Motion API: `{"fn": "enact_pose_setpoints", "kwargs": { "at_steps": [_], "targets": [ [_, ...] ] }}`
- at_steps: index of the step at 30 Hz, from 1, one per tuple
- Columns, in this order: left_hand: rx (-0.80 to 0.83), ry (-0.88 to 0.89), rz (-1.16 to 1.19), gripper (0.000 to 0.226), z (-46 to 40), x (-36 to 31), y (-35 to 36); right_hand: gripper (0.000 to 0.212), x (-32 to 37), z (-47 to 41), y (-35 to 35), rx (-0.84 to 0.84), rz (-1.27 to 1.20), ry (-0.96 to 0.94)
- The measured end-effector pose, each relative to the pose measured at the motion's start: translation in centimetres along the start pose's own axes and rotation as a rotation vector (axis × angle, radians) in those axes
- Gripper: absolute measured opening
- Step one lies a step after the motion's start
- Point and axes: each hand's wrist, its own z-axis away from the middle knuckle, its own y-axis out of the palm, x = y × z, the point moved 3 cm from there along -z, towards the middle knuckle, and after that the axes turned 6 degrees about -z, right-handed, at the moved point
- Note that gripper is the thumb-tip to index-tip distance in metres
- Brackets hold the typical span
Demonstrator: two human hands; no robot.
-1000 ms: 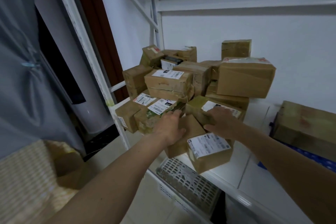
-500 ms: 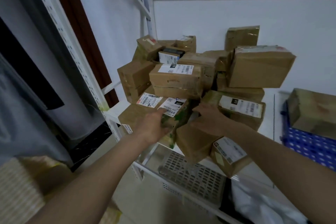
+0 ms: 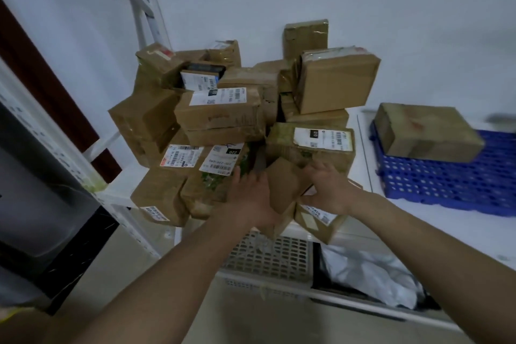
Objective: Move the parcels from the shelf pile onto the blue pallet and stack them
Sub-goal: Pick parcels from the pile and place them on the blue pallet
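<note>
A pile of brown cardboard parcels [image 3: 223, 112] fills the left half of the white shelf [image 3: 363, 220]. At the pile's front edge a small plain brown parcel [image 3: 284, 184] sits tilted, gripped from both sides: my left hand [image 3: 251, 195] on its left face, my right hand [image 3: 326, 190] on its right. Under my right hand lies a labelled parcel [image 3: 318, 218] that overhangs the shelf edge. The blue pallet [image 3: 446, 176] rests on the shelf at right, with one parcel [image 3: 424, 131] on its far end.
A white shelf upright [image 3: 55, 131] runs along the left. Below the shelf are a grey slotted crate [image 3: 273, 257] and a white plastic bag [image 3: 371, 274]. The white wall stands close behind the pile. A large parcel [image 3: 335, 78] leans at the pile's top right.
The view has swung right, bringing the blue pallet further in. Both hands have closed in around the small plain parcel at the pile's front.
</note>
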Motion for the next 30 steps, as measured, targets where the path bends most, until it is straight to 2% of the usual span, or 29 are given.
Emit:
{"fn": "enact_pose_setpoints", "kwargs": {
  "at_steps": [4,8,14,16,22,27,30],
  "targets": [
    [0.01,-0.025,0.059,0.127,-1.0,-1.2,0.1,0.07,-1.5,1.1,0.2,0.027,0.02,0.047],
    [-0.095,-0.07,0.116,0.129,-1.0,-1.9,-0.6,0.075,-3.0,1.5,0.3,0.036,-0.007,0.069],
    [-0.166,-0.069,0.139,0.107,0.6,-2.1,-4.5,0.09,-4.3,0.9,-0.8,-0.028,-0.206,0.042],
    [-0.172,-0.072,0.16,0.104,1.2,-2.1,-6.1,0.089,-4.2,0.5,-1.5,-0.066,-0.344,0.019],
    [-0.237,-0.028,0.221,0.121,2.0,-4.0,-10.6,0.072,-5.1,1.1,-4.9,-0.149,-0.629,0.007],
    [-0.259,0.071,0.364,0.119,0.9,-8.4,-12.2,0.077,-8.7,3.9,-8.3,-0.218,-0.587,0.004],
    [-0.264,0.159,0.418,0.117,-0.1,-12.1,-12.6,0.072,-11.7,5.8,-9.7,-0.261,-0.562,0.034]
  ]
}}
